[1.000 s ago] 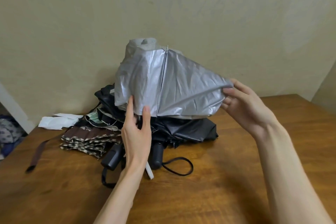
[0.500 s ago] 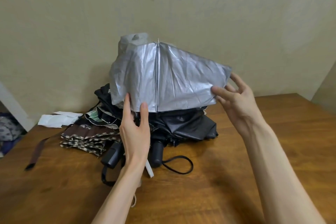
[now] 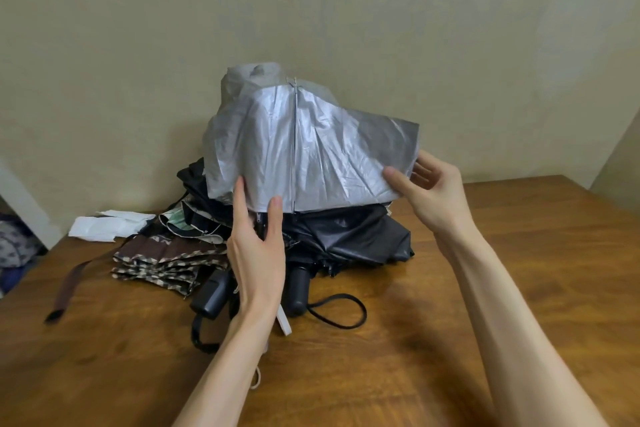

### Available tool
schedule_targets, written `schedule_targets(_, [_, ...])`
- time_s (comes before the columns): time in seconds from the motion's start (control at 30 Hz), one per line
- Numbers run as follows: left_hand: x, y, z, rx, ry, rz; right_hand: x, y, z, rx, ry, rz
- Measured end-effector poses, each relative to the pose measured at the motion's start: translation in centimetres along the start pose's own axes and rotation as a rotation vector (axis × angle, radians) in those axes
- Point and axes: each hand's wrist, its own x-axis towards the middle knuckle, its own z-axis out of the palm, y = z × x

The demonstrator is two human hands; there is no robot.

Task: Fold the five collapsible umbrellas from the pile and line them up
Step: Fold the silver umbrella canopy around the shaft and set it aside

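Observation:
A silver umbrella (image 3: pixel 322 149) stands upright over the pile, its canopy loose and half spread. My left hand (image 3: pixel 258 246) grips it at the lower edge near the shaft, thumb and fingers wrapped round the fabric. My right hand (image 3: pixel 429 191) pinches the canopy's right panel edge and holds it stretched out. Beneath lie a black umbrella (image 3: pixel 353 236) with a black handle (image 3: pixel 299 288) and wrist loop, a brown patterned umbrella (image 3: pixel 162 260) at the left, and another black handle (image 3: pixel 211 295).
The wooden table (image 3: pixel 485 322) meets a beige wall at the back. White folded paper (image 3: pixel 104 227) lies at the back left. A brown strap (image 3: pixel 67 291) trails toward the table's left edge. A white stick (image 3: pixel 284 321) pokes out below my left wrist.
The silver canopy has turned and its right panel now stretches flatter to the right. My right hand shifted its hold along the panel's lower right edge. My left hand stayed put.

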Motion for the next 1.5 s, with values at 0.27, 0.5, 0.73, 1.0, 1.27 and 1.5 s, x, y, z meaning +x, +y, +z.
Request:
schedule_targets(0.27, [0.0, 0.0, -0.1, -0.034, -0.014, -0.01, 0.3, 0.7, -0.1, 0.106, 0.192, 0.058])
schedule_targets(0.5, [-0.2, 0.3, -0.1, -0.146, -0.113, -0.033, 0.1, -0.2, 0.7, 0.281, 0.016, 0.196])
schedule_targets(0.73, [-1.5, 0.7, 0.6, -0.075, -0.371, -0.047, -0.5, -2.6, 4.2, 0.375, -0.214, 0.09])
schedule_targets(1.0, [-3.0, 1.6, 1.6, 0.039, -0.292, 0.088, -1.2, -3.5, 6.7, 0.148, -0.333, -0.053])
schedule_targets(1.27, [-3.6, 1.9, 2.0, -0.03, -0.258, 0.087, -1.1, -2.0, 6.1, -0.099, -0.032, -0.325])
schedule_targets(1.5, [-4.1, 1.8, 2.2, -0.013, -0.168, 0.2, -1.3, -0.9, 7.1, -0.54, 0.008, -0.49])
